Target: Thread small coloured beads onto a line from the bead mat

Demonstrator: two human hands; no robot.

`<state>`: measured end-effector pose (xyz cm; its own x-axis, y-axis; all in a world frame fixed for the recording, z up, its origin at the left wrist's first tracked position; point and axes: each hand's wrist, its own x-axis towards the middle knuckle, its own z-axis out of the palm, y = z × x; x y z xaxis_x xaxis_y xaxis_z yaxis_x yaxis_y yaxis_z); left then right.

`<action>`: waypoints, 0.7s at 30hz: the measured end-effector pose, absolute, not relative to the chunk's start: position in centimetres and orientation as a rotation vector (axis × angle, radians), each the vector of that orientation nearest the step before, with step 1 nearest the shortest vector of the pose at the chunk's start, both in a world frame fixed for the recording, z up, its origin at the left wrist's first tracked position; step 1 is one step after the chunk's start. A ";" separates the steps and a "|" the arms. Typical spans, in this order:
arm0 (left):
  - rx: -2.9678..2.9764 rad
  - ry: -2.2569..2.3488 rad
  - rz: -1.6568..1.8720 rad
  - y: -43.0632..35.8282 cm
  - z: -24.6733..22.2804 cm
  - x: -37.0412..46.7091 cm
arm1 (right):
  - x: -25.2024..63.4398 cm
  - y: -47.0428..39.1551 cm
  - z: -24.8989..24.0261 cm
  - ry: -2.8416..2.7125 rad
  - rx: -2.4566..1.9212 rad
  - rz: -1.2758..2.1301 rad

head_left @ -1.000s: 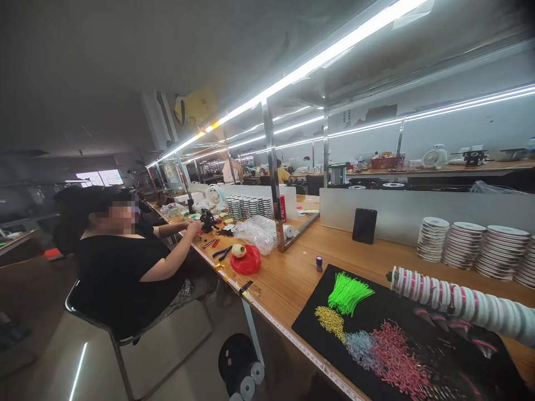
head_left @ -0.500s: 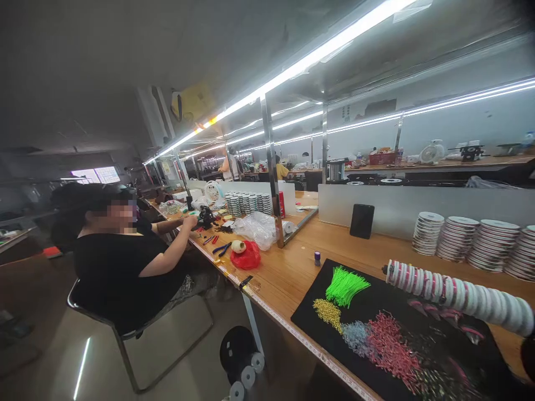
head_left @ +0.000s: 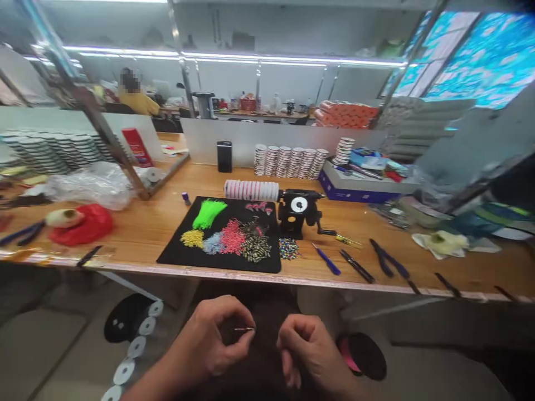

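Observation:
Low in front of the table, my left hand (head_left: 219, 334) pinches a tiny thin piece (head_left: 243, 329) between thumb and fingertips; its kind is too small to tell. Beside it, my right hand (head_left: 307, 345) is curled with thumb and fingers pressed together, and whatever it may hold is hidden. On the table beyond lies a black mat (head_left: 175, 253) with green strands (head_left: 209, 213), gold beads (head_left: 192, 239), pale blue pieces (head_left: 212, 244), pink pieces (head_left: 232, 236) and dark metallic pieces (head_left: 256, 248). Multicoloured beads (head_left: 289, 249) lie at its right edge.
A black hand-cranked winder (head_left: 292, 214) carries a row of spools (head_left: 251, 190). To the right lie a blue pen-like tool (head_left: 326, 259), tweezers (head_left: 356, 265) and pliers (head_left: 388, 259). Stacked spools (head_left: 285, 161) line the divider. A red bag (head_left: 90, 225) lies left; a co-worker (head_left: 137, 100) sits beyond.
My view has swung right and down, from the neighbouring seat to my own place at the table. Both my hands have come into view.

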<state>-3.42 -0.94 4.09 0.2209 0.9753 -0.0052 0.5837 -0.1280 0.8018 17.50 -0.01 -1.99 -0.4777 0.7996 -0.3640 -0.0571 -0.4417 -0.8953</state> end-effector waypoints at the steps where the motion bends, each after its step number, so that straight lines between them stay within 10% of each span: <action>1: 1.826 1.443 0.701 -0.8 4.3 -3.3 | 17.7 0.1 -1.7 -1.136 -1.038 1.994; 21: 1.819 1.365 0.787 -0.4 1.3 -3.2 | 15.5 0.6 -0.3 -1.717 -1.202 1.293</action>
